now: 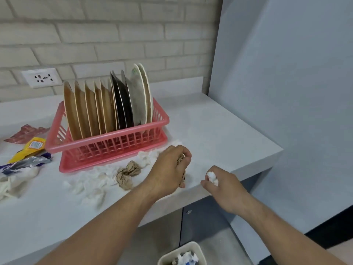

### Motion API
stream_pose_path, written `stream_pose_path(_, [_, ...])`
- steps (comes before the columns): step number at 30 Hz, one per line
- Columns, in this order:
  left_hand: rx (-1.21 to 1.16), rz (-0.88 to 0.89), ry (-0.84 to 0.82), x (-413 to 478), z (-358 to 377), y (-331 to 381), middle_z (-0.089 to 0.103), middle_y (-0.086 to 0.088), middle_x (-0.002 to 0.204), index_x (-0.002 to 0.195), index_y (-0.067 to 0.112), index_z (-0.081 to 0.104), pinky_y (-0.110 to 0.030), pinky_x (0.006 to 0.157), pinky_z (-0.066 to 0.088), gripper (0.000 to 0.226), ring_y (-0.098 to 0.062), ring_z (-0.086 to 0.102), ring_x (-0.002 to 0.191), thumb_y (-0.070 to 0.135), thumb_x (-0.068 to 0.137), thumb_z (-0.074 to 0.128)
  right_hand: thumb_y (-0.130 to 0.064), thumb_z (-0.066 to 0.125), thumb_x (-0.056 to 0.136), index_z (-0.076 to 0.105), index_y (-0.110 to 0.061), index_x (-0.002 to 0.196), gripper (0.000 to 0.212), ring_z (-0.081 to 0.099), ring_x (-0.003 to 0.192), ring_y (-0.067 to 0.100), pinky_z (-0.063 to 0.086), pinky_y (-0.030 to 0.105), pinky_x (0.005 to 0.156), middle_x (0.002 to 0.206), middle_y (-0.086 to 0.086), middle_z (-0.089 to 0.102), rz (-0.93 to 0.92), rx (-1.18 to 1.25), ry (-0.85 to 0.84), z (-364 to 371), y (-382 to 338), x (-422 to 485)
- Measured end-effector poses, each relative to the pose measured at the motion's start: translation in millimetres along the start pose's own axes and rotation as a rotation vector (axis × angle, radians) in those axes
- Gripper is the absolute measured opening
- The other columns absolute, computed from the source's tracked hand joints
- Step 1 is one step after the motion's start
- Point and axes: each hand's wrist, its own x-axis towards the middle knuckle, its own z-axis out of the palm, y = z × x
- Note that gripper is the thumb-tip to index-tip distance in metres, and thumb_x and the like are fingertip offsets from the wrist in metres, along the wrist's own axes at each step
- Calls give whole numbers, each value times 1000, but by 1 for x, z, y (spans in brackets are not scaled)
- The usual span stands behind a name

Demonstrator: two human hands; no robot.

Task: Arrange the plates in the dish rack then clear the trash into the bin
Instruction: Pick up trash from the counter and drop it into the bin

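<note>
Head view looks down on a pale tabletop [219, 127] where a pink dish rack [107, 139] stands near the brick wall. The rack is filled with plates [89, 109] standing on edge: tan ones on the left, dark ones in the middle, pale ones on the right. The left hand [168, 166] is just in front of the rack's right corner, its grip clamped on a brown paper wad [180, 160]. The right hand [221, 181] is at the tabletop's front edge, its grip closed round a white tissue wad [212, 176]. A brown paper ball [127, 174] and white tissue scraps [91, 185] lie before the rack, and wrappers [32, 148] lie to its left. A bin [199, 250] holding trash sits on the floor below.
</note>
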Motion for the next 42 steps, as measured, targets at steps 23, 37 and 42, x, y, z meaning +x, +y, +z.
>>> stream_pose_path(23, [485,-421,-437,-140,210,-312,53,-1,100,108,22,35,-32,69,45,25,-20,54,80,20,90,53,-26,53,97,42,-18,132,37,52,96,17,41,26,80,121,6,56,251,-220,-390,212,266,-35])
stream_pose_path(37, [894,-484,-556,-146,345,-545,35,-5,134,143,21,15,-41,94,42,82,-29,42,120,50,82,62,-20,57,92,46,-25,132,42,55,101,24,46,30,83,118,5,54,219,-290,-390,356,420,7])
stream_pose_path(42, [842,-377,-329,-159,342,-555,42,1,130,134,23,38,-35,91,40,46,-22,42,116,41,93,49,-12,57,89,44,-30,136,52,53,104,24,48,32,85,121,5,51,192,-282,-384,387,434,39])
